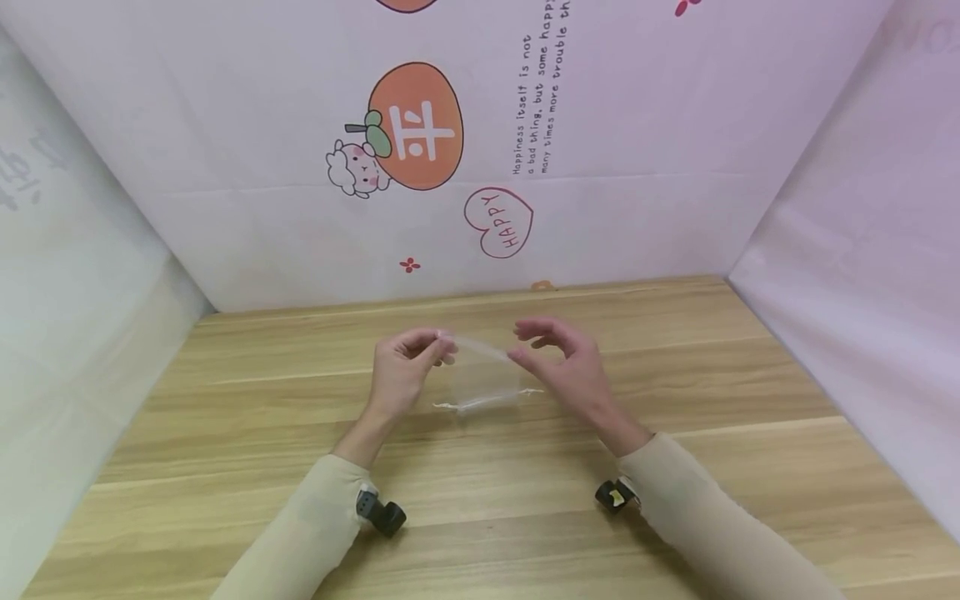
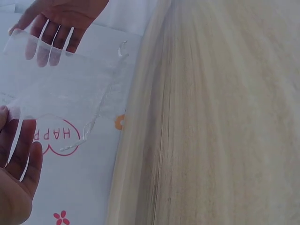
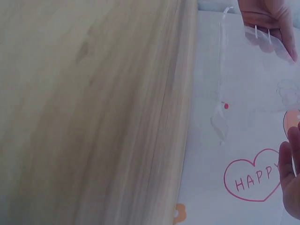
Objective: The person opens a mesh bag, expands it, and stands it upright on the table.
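Note:
A sheer white drawstring pouch (image 1: 486, 377) hangs between both hands over the tabletop, its cord side downward and short cord ends sticking out at both sides. The left hand (image 1: 397, 375) pinches one upper corner between thumb and fingertips. At the opposite upper corner, the right hand (image 1: 566, 367) holds the edge at its thumb tip, other fingers raised and spread apart. Through the thin pouch (image 2: 65, 84) in the left wrist view, the right hand's fingers (image 2: 45, 51) show. The right wrist view cuts off most of the right hand (image 3: 291, 180).
The wood-grain table (image 1: 487, 517) extends around both forearms. A white printed backdrop (image 1: 262, 208) rises behind it, with white side sheets (image 1: 82, 250) at left and right. Small black cameras (image 1: 382, 512) are strapped at both wrists.

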`<state>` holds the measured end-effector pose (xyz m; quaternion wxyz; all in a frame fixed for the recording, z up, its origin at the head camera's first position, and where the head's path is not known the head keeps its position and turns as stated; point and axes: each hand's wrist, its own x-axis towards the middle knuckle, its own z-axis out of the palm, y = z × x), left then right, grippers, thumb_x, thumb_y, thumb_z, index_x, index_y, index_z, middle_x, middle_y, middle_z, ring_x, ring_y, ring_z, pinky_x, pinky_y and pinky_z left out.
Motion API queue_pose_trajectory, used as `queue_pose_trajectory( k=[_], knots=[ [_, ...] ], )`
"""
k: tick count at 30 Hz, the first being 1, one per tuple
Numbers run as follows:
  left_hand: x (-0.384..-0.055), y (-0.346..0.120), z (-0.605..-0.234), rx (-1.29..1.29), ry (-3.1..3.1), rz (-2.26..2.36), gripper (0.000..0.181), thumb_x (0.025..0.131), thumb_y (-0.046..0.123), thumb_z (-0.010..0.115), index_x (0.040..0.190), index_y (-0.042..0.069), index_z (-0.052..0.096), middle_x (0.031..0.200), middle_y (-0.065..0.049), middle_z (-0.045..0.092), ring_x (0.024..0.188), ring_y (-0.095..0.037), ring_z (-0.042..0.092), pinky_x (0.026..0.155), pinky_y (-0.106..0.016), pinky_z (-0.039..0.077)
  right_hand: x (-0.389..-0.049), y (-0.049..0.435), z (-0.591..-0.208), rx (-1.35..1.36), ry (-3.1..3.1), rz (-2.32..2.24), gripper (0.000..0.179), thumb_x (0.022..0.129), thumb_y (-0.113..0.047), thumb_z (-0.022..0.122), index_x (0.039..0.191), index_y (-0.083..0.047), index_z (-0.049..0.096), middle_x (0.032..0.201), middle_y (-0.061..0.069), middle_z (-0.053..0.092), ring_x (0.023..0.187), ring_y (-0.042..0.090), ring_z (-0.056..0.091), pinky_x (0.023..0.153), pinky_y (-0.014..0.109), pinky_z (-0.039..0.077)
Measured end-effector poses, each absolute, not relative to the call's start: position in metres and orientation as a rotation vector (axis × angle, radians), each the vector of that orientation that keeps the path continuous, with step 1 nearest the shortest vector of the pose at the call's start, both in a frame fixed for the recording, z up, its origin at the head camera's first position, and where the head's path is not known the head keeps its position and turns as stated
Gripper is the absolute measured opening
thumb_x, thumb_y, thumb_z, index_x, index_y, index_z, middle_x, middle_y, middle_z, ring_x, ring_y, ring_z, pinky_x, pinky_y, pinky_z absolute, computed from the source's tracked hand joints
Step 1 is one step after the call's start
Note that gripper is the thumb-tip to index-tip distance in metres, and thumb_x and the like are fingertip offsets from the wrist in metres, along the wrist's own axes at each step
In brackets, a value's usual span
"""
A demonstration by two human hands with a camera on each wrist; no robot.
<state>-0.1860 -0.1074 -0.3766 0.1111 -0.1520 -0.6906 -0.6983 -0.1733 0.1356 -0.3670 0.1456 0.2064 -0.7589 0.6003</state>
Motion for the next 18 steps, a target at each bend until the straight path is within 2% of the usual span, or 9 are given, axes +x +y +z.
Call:
queue_pose_trajectory(
  k=[5,9,13,18],
  knots=[
    [-0.1866,-0.1098,-0.3764,-0.433,-2.002,-2.090,0.014,0.093,0.001,0.071,0.100,-0.011,0.071,0.086,-0.012,0.075,0.067,-0.014,0.069,0.066,-0.026,0.057,-0.1737,0.1331,-0.3685,0.630,-2.142,1.816,0.026,0.094,-0.008,0.068,0.119,0.000,0.068,0.114,0.012,0.069,0.103,0.022,0.063,0.092,0.029,0.050],
    [-0.1870,-0.1109,-0.3770,-0.442,-1.994,-2.119,0.014,0.092,0.000,0.071,0.101,-0.012,0.071,0.086,-0.015,0.074,0.066,-0.014,0.069,0.065,-0.026,0.057,-0.1758,0.1310,-0.3676,0.602,-2.143,1.832,0.024,0.092,-0.011,0.073,0.114,-0.003,0.070,0.111,0.012,0.070,0.098,0.020,0.064,0.087,0.028,0.052],
    [-0.1872,-0.1105,-0.3775,-0.452,-2.001,-2.129,0.014,0.092,-0.002,0.070,0.101,-0.013,0.070,0.088,-0.019,0.074,0.066,-0.015,0.069,0.065,-0.026,0.057,-0.1770,0.1288,-0.3656,0.567,-2.156,1.826,0.017,0.092,-0.008,0.075,0.107,-0.001,0.072,0.102,0.010,0.071,0.089,0.019,0.064,0.080,0.028,0.053],
    [-0.1869,-0.1100,-0.3766,-0.465,-2.026,-2.139,0.015,0.092,0.000,0.071,0.102,-0.012,0.071,0.086,-0.014,0.074,0.067,-0.015,0.068,0.066,-0.027,0.057,-0.1785,0.1283,-0.3660,0.613,-2.121,1.912,0.011,0.092,-0.006,0.073,0.102,-0.001,0.073,0.096,0.012,0.072,0.085,0.023,0.067,0.078,0.031,0.057]
  ],
)
